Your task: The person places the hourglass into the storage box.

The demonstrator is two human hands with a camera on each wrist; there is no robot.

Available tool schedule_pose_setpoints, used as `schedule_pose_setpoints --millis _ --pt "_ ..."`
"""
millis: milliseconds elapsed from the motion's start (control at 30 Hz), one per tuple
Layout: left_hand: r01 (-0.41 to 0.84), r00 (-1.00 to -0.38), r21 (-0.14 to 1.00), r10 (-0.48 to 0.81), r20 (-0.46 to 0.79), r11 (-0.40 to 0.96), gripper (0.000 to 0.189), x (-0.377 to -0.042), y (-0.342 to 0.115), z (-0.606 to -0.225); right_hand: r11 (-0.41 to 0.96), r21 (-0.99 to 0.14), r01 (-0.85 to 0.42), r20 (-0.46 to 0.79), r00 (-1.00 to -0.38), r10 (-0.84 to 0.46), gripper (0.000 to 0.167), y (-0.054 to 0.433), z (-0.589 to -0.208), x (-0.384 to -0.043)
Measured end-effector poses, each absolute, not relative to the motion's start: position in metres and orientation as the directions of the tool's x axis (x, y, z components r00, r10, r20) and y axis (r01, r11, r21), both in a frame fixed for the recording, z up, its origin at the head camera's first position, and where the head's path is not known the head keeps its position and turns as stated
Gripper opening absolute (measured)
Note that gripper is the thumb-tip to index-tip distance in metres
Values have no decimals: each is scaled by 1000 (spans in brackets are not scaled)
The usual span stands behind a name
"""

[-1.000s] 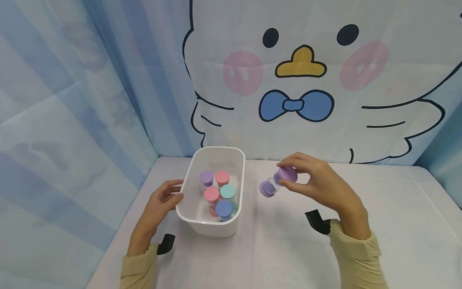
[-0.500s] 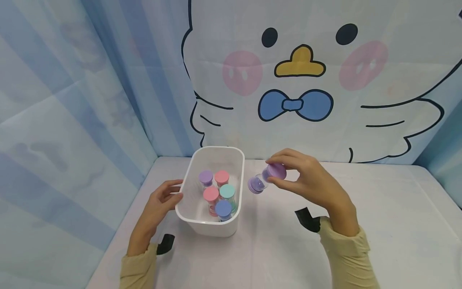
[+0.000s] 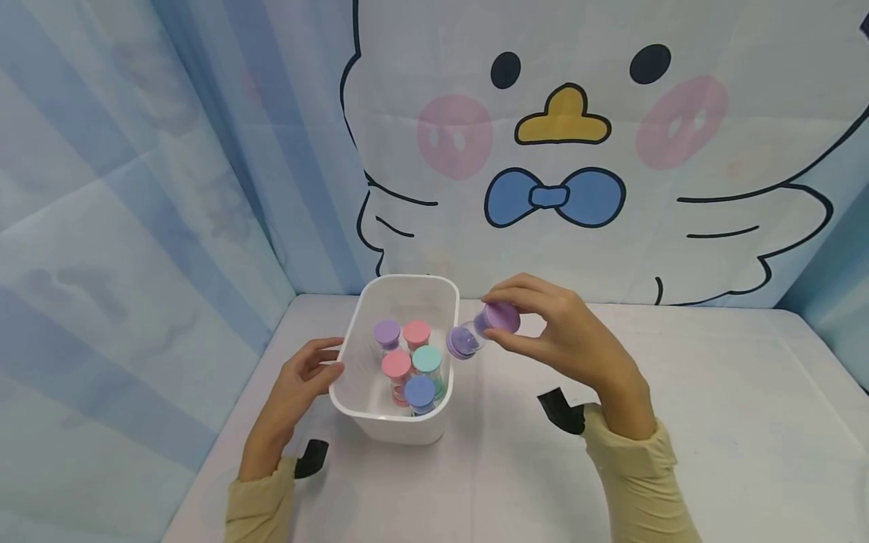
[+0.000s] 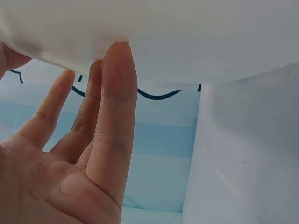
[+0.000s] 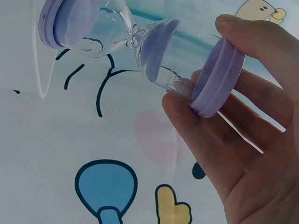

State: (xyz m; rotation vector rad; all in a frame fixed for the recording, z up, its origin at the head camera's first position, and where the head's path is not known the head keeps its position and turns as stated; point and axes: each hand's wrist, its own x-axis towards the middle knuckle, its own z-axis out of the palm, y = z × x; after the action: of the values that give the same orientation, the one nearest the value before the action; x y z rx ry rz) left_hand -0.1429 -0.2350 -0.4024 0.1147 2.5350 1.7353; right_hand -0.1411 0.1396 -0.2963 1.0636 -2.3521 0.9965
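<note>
My right hand (image 3: 570, 332) pinches a sand timer (image 3: 468, 338) by one of its purple end caps, between thumb and fingers. The timer is tilted nearly on its side, and its far cap overlaps the right rim of a white bin (image 3: 395, 431) in the head view. The right wrist view shows its clear waist and purple sand (image 5: 159, 51). Inside the bin stand several more timers: a purple one (image 3: 387, 332), two pink ones (image 3: 397, 365), a teal one (image 3: 428, 360) and a blue one (image 3: 420, 392). My left hand (image 3: 299, 385) touches the bin's left side with nearly straight fingers.
The bin stands on a white table (image 3: 529, 467), left of its middle. Behind it hangs a curtain (image 3: 557, 256) with a cartoon bird print, close to the table's back edge. Blue striped cloth (image 3: 136, 264) hangs along the left side.
My right hand has moved left with the sand timer, from apart to the right of the bin up to its right rim. The left hand and the bin have stayed in place.
</note>
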Motion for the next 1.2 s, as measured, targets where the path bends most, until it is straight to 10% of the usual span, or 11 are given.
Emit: schedule_pose_setpoints --millis 1200 --pt "22 -995 936 100 -14 352 47 -142 -235 -403 322 -470 -822 591 -564 -577 36 86 -302 -143"
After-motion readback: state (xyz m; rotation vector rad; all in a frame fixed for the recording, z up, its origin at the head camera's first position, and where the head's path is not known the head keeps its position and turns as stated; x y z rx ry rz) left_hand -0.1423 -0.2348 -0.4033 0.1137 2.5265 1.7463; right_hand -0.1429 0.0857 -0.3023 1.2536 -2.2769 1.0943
